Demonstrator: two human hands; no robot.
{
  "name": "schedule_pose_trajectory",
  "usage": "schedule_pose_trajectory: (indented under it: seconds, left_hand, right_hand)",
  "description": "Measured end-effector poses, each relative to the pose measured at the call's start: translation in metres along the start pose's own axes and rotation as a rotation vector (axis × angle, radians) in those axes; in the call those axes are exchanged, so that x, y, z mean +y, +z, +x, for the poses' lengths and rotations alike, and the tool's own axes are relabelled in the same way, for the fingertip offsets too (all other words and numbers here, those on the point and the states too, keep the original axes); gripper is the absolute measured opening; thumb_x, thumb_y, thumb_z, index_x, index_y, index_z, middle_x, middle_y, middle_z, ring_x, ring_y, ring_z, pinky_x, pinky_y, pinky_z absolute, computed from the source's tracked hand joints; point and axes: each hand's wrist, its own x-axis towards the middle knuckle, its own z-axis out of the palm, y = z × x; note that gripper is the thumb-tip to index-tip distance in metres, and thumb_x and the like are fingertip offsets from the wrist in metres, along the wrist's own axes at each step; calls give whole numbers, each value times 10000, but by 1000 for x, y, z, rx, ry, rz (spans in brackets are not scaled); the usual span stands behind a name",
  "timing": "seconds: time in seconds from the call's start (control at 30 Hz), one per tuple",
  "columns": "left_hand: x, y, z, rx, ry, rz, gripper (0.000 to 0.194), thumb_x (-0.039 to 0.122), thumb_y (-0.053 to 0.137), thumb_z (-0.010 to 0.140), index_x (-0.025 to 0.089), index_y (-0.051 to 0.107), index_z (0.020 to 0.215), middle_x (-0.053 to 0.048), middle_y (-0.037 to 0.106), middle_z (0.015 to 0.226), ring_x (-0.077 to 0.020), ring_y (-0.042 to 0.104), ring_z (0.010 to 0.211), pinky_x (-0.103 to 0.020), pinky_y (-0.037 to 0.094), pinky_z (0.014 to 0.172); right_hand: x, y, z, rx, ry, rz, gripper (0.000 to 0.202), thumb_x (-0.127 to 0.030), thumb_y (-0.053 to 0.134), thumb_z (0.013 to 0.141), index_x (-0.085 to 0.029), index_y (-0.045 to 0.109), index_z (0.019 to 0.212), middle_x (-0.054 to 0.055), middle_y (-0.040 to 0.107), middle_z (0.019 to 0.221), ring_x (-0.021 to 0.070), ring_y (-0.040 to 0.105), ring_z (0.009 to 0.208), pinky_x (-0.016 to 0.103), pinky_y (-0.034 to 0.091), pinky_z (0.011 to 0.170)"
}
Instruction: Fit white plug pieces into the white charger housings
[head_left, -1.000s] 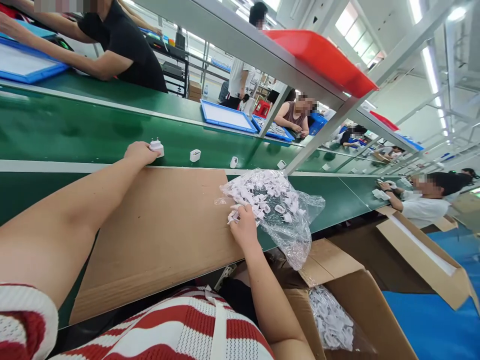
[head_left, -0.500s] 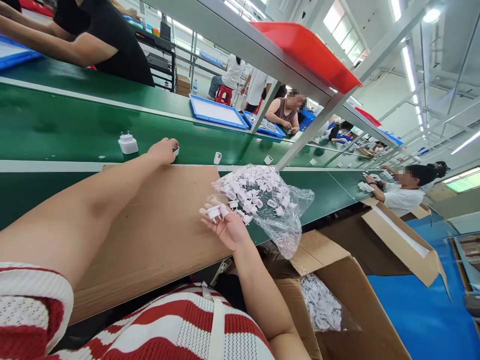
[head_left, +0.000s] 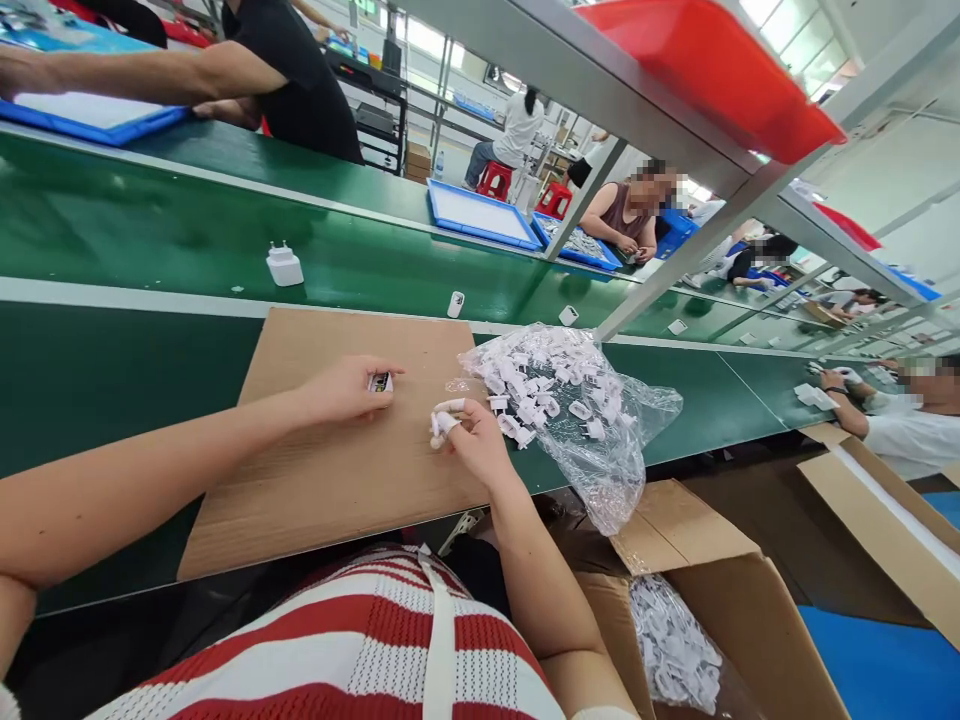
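Note:
My left hand is closed around a small white charger housing with dark parts showing at its open end. It hovers over a brown cardboard sheet. To its right, my right hand has white coverings on some fingertips. Its fingers curl around a white plug piece, mostly hidden by them. Close by on the right, a clear plastic bag lies spread on the bench with many loose white plug pieces on it.
A finished-looking white charger stands prongs up on the green belt; another housing lies farther right. Blue trays sit beyond. An open carton is at my right. A metal post slants overhead. Co-workers sit around the line.
My left hand has come back from the belt to above the cardboard, bringing the charger housing. My right hand's fingers have curled in around the plug piece. The view has shifted.

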Motion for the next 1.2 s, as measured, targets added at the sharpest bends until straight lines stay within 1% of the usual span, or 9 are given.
schedule_pose_trajectory:
  seconds: [0.07, 0.13, 0.2, 0.27, 0.33, 0.47, 0.63, 0.83, 1.2]
  left_hand:
    - [-9, 7, -10, -61, -1, -182, 744, 459, 723, 670, 198, 608, 1357, -34, 760, 889, -214, 711, 683, -310, 548, 681]
    - [-15, 10, -15, -98, 2, -319, 885, 502, 776, 612, 172, 564, 1406, -38, 756, 810, -257, 734, 780, -333, 559, 711]
    - [-19, 13, -17, -46, 15, -320, 819, 532, 803, 585, 190, 636, 1310, -43, 760, 834, -247, 721, 754, -327, 549, 687]
    - [-20, 17, -17, 60, 57, -251, 630, 559, 811, 585, 207, 724, 1100, -36, 754, 851, -213, 685, 697, -300, 517, 630]
    - [-20, 22, -17, 124, 94, -234, 542, 571, 824, 586, 208, 739, 979, -19, 729, 788, -188, 645, 654, -279, 482, 586]
    - [-23, 34, -17, 91, 73, -431, 616, 564, 860, 556, 193, 708, 1023, 12, 656, 641, -172, 597, 577, -269, 463, 533]
    - [-32, 42, -16, 75, 115, -594, 567, 500, 838, 583, 182, 676, 1023, 4, 662, 654, -173, 604, 561, -285, 495, 532]
    - [-34, 44, -15, 151, 160, -536, 495, 468, 819, 594, 193, 688, 984, 31, 617, 616, -151, 566, 534, -262, 455, 505]
    - [-33, 43, -15, 138, 187, -458, 449, 495, 757, 648, 204, 654, 975, 24, 625, 730, -141, 555, 573, -269, 455, 558]
  right_hand:
    - [2, 1, 6, -36, -23, 40, 333, -398, 771, 725, -203, 634, 957, 20, 710, 852, 151, 705, 740, 290, 582, 697]
    - [3, 2, 11, -29, -61, -16, 349, -371, 805, 693, -202, 662, 963, 41, 736, 913, 173, 719, 817, 318, 587, 771]
    - [-1, 4, 14, 40, -101, -200, 268, -361, 773, 747, -209, 697, 954, 46, 751, 923, 174, 706, 781, 330, 580, 765]
    - [-10, 7, 14, 121, -157, -426, 182, -347, 718, 822, -222, 724, 956, 35, 760, 913, 160, 674, 708, 334, 566, 754]
    - [-21, 11, 15, 141, -231, -604, 164, -313, 705, 849, -238, 730, 993, 21, 768, 941, 157, 651, 696, 333, 550, 765]
    - [-37, 24, 19, 60, -381, -854, 223, -206, 706, 834, -244, 712, 1054, 16, 758, 990, 197, 645, 871, 329, 518, 819]
    - [-40, 37, 24, -58, -493, -1109, 232, -130, 602, 873, -223, 686, 1068, 52, 713, 981, 239, 585, 972, 334, 477, 810]
    - [-39, 41, 23, -86, -600, -1221, 309, -47, 507, 859, -201, 655, 1083, 81, 653, 1006, 246, 573, 954, 334, 456, 794]
    - [-29, 40, 30, -140, -607, -1207, 334, -35, 476, 855, -204, 629, 1099, 78, 644, 986, 249, 563, 968, 337, 453, 840]
